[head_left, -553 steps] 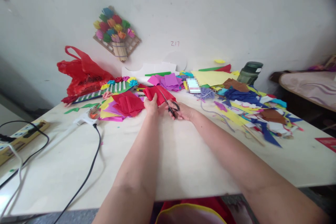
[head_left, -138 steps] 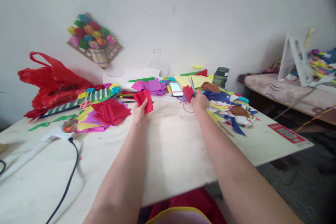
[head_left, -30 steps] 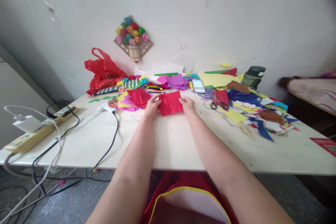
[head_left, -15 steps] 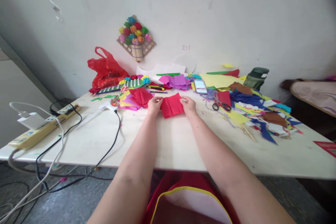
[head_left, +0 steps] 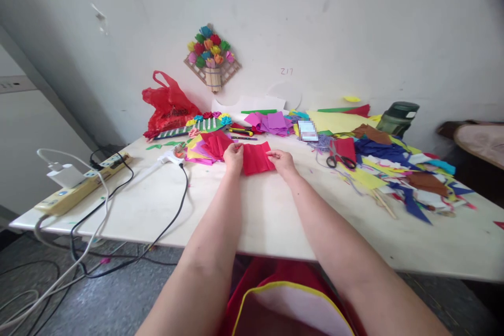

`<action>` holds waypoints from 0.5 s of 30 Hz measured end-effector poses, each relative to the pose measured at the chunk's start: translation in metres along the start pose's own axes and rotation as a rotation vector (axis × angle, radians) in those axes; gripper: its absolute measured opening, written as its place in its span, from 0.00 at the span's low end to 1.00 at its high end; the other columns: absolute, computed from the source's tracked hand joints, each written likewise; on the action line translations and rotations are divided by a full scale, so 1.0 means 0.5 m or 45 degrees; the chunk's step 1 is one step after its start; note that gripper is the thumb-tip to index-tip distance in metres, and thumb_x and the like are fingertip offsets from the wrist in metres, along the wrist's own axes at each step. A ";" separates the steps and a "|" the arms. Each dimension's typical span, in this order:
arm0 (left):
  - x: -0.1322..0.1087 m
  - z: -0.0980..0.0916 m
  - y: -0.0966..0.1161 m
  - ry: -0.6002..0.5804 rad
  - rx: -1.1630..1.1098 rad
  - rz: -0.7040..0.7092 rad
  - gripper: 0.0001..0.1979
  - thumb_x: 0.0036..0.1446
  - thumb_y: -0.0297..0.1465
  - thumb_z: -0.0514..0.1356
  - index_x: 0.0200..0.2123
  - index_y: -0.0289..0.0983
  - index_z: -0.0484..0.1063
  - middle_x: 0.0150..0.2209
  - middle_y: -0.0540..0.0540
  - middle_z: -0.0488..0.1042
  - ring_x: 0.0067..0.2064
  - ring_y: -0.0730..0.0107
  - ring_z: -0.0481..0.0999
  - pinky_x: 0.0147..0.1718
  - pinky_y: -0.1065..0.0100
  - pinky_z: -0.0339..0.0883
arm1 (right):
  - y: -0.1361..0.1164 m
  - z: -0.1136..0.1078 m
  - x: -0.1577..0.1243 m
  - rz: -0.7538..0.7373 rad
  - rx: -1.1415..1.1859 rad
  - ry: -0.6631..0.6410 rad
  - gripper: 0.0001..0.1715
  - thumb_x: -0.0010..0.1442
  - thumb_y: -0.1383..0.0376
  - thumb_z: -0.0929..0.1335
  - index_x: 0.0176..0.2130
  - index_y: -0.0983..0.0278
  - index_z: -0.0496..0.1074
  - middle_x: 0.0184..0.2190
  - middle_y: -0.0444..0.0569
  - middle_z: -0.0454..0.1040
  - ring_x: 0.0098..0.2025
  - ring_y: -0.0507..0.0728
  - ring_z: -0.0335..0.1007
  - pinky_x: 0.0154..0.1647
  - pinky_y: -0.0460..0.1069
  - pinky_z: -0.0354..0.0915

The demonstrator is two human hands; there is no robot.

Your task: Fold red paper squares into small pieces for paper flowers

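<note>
A red sheet of crepe paper (head_left: pixel 258 159) is stretched between my two hands, just above the white table (head_left: pixel 271 215). My left hand (head_left: pixel 234 156) pinches its left edge. On the opposite side, my right hand (head_left: pixel 281 161) grips the right edge between thumb and fingers. Left of my left hand lies a pile of red, pink and yellow paper pieces (head_left: pixel 207 148). Behind the sheet are a purple pen (head_left: pixel 244 138) and a yellow and black cutter knife (head_left: pixel 241 132). Scissors with dark handles (head_left: pixel 340 160) rest to the right, partly over another red paper piece.
A white glue gun (head_left: pixel 172 157) with a black cord and a power strip (head_left: pixel 84 184) occupy the left side. Mixed paper scraps (head_left: pixel 409 173) spread at the right, near a green bottle (head_left: pixel 397 119). A red plastic bag (head_left: pixel 169 105) stands at the back left.
My right hand has shifted its grip slightly down the right edge of the red paper, its fingers now pointing more to the left. The camera view has turned a little to the left.
</note>
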State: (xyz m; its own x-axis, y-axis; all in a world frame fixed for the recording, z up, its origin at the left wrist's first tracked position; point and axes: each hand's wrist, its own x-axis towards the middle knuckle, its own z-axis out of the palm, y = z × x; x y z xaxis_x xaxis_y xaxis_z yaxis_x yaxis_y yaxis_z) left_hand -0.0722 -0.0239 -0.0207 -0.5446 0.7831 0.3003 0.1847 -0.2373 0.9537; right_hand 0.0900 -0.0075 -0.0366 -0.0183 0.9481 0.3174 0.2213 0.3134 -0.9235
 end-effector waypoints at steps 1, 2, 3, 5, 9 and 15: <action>0.002 0.000 -0.002 0.040 0.038 0.004 0.08 0.47 0.30 0.57 0.31 0.35 0.71 0.23 0.49 0.70 0.25 0.74 0.69 0.27 0.73 0.63 | -0.001 0.001 -0.001 -0.009 -0.029 -0.002 0.12 0.44 0.71 0.65 0.32 0.66 0.75 0.27 0.47 0.76 0.30 0.53 0.71 0.37 0.49 0.65; 0.004 0.000 -0.004 0.060 0.067 0.003 0.08 0.47 0.30 0.57 0.32 0.35 0.72 0.24 0.49 0.71 0.26 0.73 0.70 0.28 0.72 0.63 | -0.002 0.002 -0.002 -0.014 -0.060 -0.006 0.12 0.45 0.71 0.64 0.31 0.66 0.75 0.27 0.47 0.76 0.30 0.53 0.71 0.38 0.49 0.65; 0.005 0.000 -0.005 0.084 0.094 0.000 0.09 0.47 0.30 0.57 0.33 0.35 0.72 0.24 0.48 0.71 0.27 0.73 0.70 0.29 0.72 0.64 | -0.003 0.003 -0.003 -0.020 -0.089 -0.006 0.13 0.46 0.71 0.64 0.31 0.66 0.75 0.27 0.47 0.76 0.31 0.53 0.71 0.38 0.49 0.65; 0.005 0.000 -0.005 0.124 0.136 -0.002 0.10 0.47 0.30 0.56 0.34 0.34 0.71 0.25 0.47 0.71 0.27 0.72 0.71 0.30 0.71 0.64 | -0.006 0.005 -0.004 -0.038 -0.127 -0.015 0.14 0.46 0.72 0.62 0.31 0.66 0.75 0.29 0.48 0.76 0.33 0.54 0.71 0.41 0.50 0.65; 0.004 0.001 0.008 0.212 0.221 -0.011 0.13 0.47 0.28 0.55 0.38 0.35 0.70 0.27 0.46 0.72 0.29 0.70 0.71 0.34 0.70 0.64 | -0.006 0.015 -0.003 -0.131 -0.155 -0.075 0.17 0.47 0.72 0.63 0.37 0.66 0.74 0.39 0.50 0.75 0.42 0.54 0.70 0.48 0.50 0.62; 0.006 -0.009 0.049 0.239 0.335 -0.052 0.15 0.42 0.23 0.55 0.37 0.37 0.70 0.33 0.43 0.73 0.37 0.62 0.72 0.40 0.65 0.62 | -0.014 0.036 -0.006 -0.264 -0.299 -0.191 0.25 0.47 0.69 0.66 0.47 0.66 0.69 0.49 0.53 0.66 0.53 0.56 0.61 0.55 0.52 0.54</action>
State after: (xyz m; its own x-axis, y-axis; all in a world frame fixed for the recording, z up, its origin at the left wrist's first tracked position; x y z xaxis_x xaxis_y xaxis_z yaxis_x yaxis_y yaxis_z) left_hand -0.0731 -0.0301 0.0038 -0.6926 0.6637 0.2825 0.3510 -0.0320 0.9358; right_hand 0.0708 -0.0118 -0.0349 -0.2258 0.8684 0.4415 0.4158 0.4958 -0.7625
